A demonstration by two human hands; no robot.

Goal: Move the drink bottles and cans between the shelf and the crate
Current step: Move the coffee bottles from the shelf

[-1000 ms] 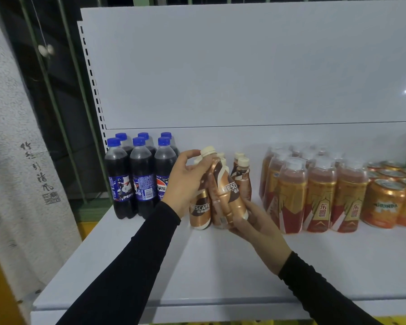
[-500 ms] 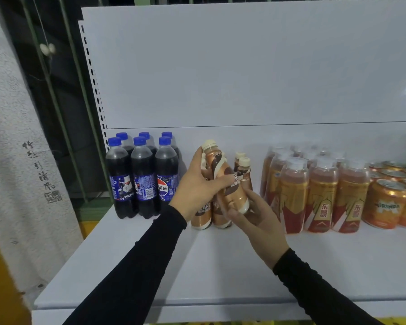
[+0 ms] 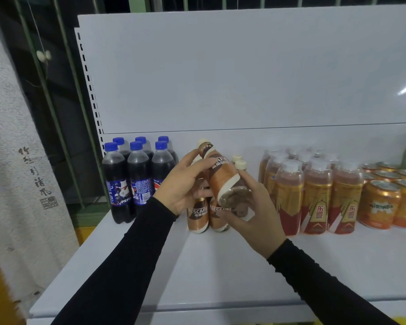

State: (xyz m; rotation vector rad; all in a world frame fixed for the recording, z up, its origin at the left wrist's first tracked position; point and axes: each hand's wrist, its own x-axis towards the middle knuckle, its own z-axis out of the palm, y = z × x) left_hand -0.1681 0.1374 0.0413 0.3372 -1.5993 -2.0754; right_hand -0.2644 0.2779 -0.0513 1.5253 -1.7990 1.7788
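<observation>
**A:** Brown-and-cream Nescafé coffee bottle (image 3: 223, 177), that's the one in play. Both hands are on it: the left hand (image 3: 185, 184) wraps the upper body below the cap, the right hand (image 3: 256, 207) cups the base end. It's tipped right back, cap toward the shelf's rear panel, bottom facing the camera, held above the other Nescafé bottles (image 3: 198, 214).

**B:** Why two hands for one small bottle?

**A:** My guess is they're steering it, either lifting it clear of its neighbours or slotting it among them. Can't tell which. Tilting probably helps it clear the caps of the ones standing behind.

**B:** What's around it?

**A:** Going by the held bottle: the standing Nescafés sit directly under and behind it on the white shelf (image 3: 220, 273). Left of it, six blue-capped Pepsi bottles (image 3: 136, 174) in two rows. Right of it, a block of orange-and-red energy drink bottles (image 3: 314, 191), then Mirinda cans (image 3: 382, 205) further right. Grouped by type, so it looks like stocking order. No crate in view.
</observation>
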